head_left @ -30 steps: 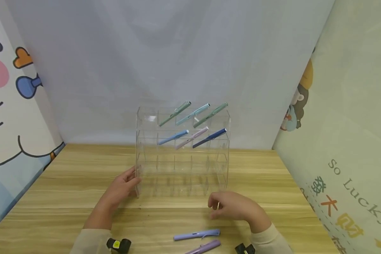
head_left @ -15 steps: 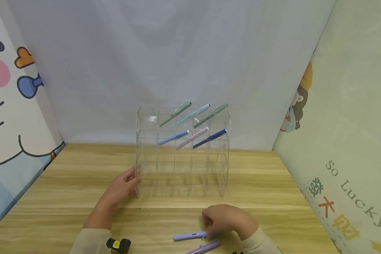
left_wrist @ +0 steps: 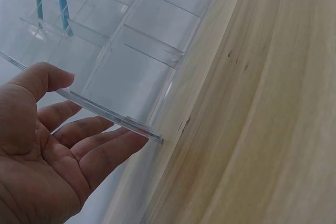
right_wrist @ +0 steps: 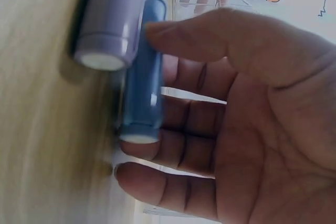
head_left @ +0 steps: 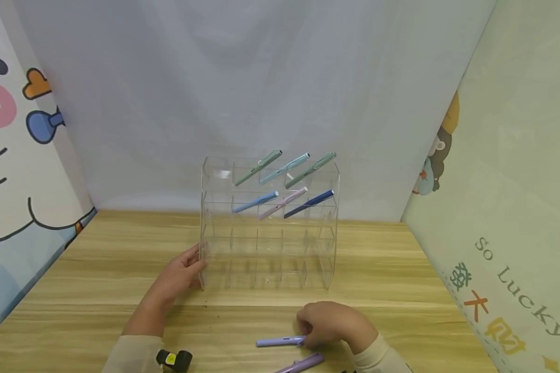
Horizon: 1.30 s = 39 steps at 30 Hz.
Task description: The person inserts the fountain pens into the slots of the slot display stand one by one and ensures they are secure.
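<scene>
A clear acrylic pen rack [head_left: 269, 238] stands upright on the table. My left hand [head_left: 175, 277] holds its lower left side panel; in the left wrist view the thumb is on one side of the panel edge [left_wrist: 110, 114] and the fingers on the other. Near the table front, my right hand [head_left: 337, 325] pinches the clip end of a periwinkle-blue pen [head_left: 279, 342], bluer in the right wrist view, between thumb and fingers. Right beside it lies a purple pen [head_left: 302, 363], partly cut off by the frame's lower edge.
In the rack's upper two rows lean several pens, among them a light blue pen [head_left: 255, 201], a pink pen [head_left: 282, 203] and a navy pen [head_left: 309, 203]. Behind is a pale curtain [head_left: 261, 77]; printed panels flank the wooden table [head_left: 378, 259].
My right hand has come down toward the table front and taken hold of the blue pen, which has shifted slightly away from the front. The left hand stays on the rack.
</scene>
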### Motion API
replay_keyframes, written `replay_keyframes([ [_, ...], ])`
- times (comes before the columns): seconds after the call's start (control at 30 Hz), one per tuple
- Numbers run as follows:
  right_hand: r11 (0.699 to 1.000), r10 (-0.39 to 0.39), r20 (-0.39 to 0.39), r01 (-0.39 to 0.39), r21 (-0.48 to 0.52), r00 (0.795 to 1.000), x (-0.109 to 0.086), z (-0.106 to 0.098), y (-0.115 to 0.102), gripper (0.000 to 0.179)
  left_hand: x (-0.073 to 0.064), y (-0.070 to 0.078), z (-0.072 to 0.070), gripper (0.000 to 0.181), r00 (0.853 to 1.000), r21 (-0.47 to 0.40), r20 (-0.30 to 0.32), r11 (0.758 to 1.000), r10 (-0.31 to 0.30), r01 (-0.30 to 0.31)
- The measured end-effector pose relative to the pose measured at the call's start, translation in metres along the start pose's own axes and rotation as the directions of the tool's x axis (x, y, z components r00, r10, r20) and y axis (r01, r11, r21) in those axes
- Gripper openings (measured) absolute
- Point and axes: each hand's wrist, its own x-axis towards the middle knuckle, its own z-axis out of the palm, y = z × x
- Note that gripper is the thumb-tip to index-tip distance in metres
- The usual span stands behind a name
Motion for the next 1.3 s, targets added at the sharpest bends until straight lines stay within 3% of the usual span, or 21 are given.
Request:
replay_keyframes([
  [0.23, 0.996, -0.019, -0.031, 0.021, 0.087, 0.999, -0.005, -0.008, 0.002, 0.011, 0.001, 0.0, -0.001, 0.075, 1.0, 0.012, -0.001, 1.0, -0.004, 0.004],
  [0.47, 0.982, -0.067, -0.111, 0.085, 0.168, 0.992, -0.006, -0.018, 0.006, 0.005, 0.002, -0.002, -0.002, 0.074, 1.0, 0.007, 0.006, 1.0, 0.002, -0.002],
  [0.7, 0.943, -0.093, -0.227, 0.159, 0.294, 0.969, -0.005, -0.025, 0.01, 0.009, 0.0, 0.0, -0.002, 0.075, 1.0, 0.009, 0.012, 1.0, 0.01, -0.01],
  [0.83, 0.902, -0.1, -0.299, 0.213, 0.375, 0.949, -0.006, -0.028, 0.012, 0.009, 0.0, 0.0, -0.002, 0.075, 1.0, 0.013, 0.011, 1.0, 0.015, -0.015],
  [1.07, 0.821, -0.085, -0.445, 0.315, 0.475, 0.892, -0.009, -0.034, 0.011, 0.012, -0.001, 0.001, -0.001, 0.074, 1.0, 0.001, 0.016, 1.0, 0.014, -0.014],
  [1.17, 0.787, -0.062, -0.516, 0.36, 0.501, 0.854, -0.009, -0.035, 0.013, 0.014, -0.001, 0.001, -0.002, 0.074, 1.0, 0.009, 0.02, 1.0, 0.024, -0.025],
  [1.3, 0.753, -0.041, -0.627, 0.437, 0.493, 0.778, -0.007, -0.038, 0.014, 0.017, -0.001, 0.001, -0.002, 0.074, 1.0, 0.004, 0.014, 1.0, 0.015, -0.015],
])
